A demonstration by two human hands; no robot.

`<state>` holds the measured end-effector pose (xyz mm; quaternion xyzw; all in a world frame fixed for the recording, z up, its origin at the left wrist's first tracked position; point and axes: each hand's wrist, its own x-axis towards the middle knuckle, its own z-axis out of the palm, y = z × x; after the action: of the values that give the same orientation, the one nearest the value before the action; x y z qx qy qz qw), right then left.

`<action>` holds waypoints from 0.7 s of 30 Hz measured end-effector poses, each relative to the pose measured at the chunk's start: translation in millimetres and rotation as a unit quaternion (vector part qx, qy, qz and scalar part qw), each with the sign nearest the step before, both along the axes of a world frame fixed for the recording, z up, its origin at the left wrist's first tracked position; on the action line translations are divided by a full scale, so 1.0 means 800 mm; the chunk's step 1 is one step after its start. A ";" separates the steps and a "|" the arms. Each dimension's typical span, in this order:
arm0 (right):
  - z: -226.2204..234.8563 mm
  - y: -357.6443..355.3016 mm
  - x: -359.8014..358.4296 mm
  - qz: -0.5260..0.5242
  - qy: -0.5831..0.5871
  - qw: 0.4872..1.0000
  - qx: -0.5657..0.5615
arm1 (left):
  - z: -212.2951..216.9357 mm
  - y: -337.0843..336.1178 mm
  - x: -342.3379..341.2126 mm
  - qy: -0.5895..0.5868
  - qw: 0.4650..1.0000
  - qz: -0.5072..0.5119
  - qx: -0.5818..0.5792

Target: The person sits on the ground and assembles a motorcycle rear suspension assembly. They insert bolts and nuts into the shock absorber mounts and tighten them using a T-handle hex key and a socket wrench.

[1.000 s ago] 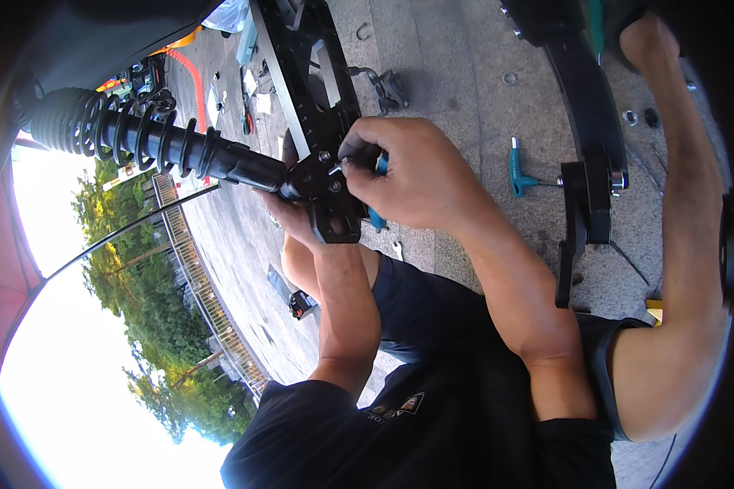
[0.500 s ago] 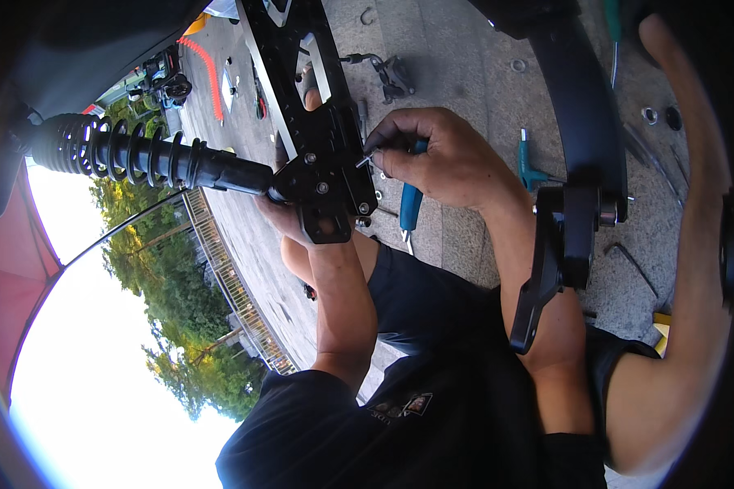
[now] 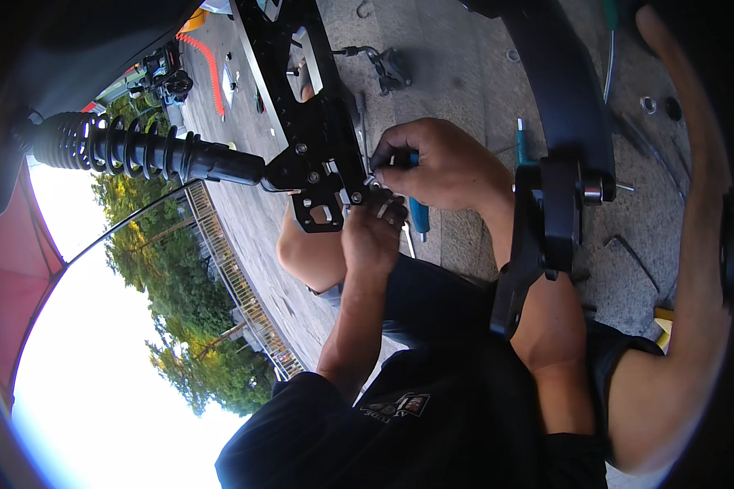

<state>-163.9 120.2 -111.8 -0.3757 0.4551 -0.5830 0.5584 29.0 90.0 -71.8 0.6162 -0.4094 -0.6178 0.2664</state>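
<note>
A black metal frame arm point(image 3: 289, 90) with cutouts comes down from the top, its bolted end plate point(image 3: 318, 210) low. A black coil-spring shock absorber point(image 3: 151, 153) meets it from the left. My right hand point(image 3: 444, 167) pinches a small silvery bolt point(image 3: 370, 178) at the plate's right edge. Just below, my left hand point(image 3: 373, 235) has its fingers curled up by the same corner; a small pale piece shows among them, too small to name. A teal-handled tool point(image 3: 420, 218) shows from under my right hand; I cannot tell whether that hand grips it.
A black curved arm with a bracket point(image 3: 538, 236) hangs over my right forearm. On the grey paving lie a teal-handled tool point(image 3: 522, 140), a hex key point(image 3: 633, 262), a metal ring point(image 3: 648, 104) and a cabled black part point(image 3: 390, 72). A red coiled hose point(image 3: 212, 69) lies farther off.
My left hand has come out from behind the plate to its lower right corner. The teal tool under my right hand has tilted. The view has shifted slightly.
</note>
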 end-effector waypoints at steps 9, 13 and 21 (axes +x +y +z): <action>-0.014 0.021 -0.016 0.088 0.220 0.971 0.030 | -0.042 0.037 -0.021 0.346 0.915 0.023 0.206; -0.008 0.024 -0.012 0.054 0.312 0.947 0.061 | -0.046 0.033 -0.016 0.219 0.967 -0.010 0.129; -0.017 0.018 -0.005 0.008 0.315 0.948 0.051 | -0.056 0.014 -0.011 0.208 0.976 -0.020 0.066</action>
<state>-167.5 134.9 -125.3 -0.5148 0.6340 -0.4066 0.4095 20.3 101.0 -116.8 0.4825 -0.3157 -0.7632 0.2917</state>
